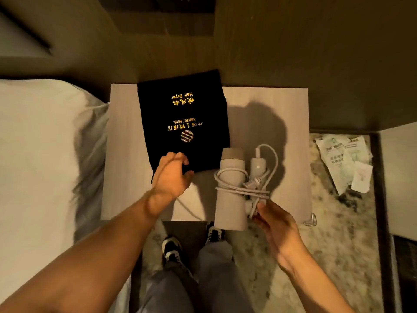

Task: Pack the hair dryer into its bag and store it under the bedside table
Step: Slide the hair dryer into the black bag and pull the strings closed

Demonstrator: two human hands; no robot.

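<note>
Hair dryer [230, 190] lies on the surface [126, 154], right-front part, near end overhanging the front edge. Long axis runs near-to-far; nozzle end points away from the person, toward the wall. Folded handle sits along its right side, cord [268, 159] looped loosely round body and handle. Right hand [274, 220] has its grip pinched on the cord/plug end at the dryer's near right; exact contact partly hidden. Left hand [172, 171] rests on the near edge of the black bag [182, 123], fingers curled but not clearly closed on fabric, so cannot tell. Bag lies flat, just left of the dryer, printed text upside down to the viewer.

Risks, judged: loose cord loops could slip off or snag the bag mouth; overhanging dryer could tip off the edge. Bed [45, 143] left, paper packets [345, 159] on the floor right.
</note>
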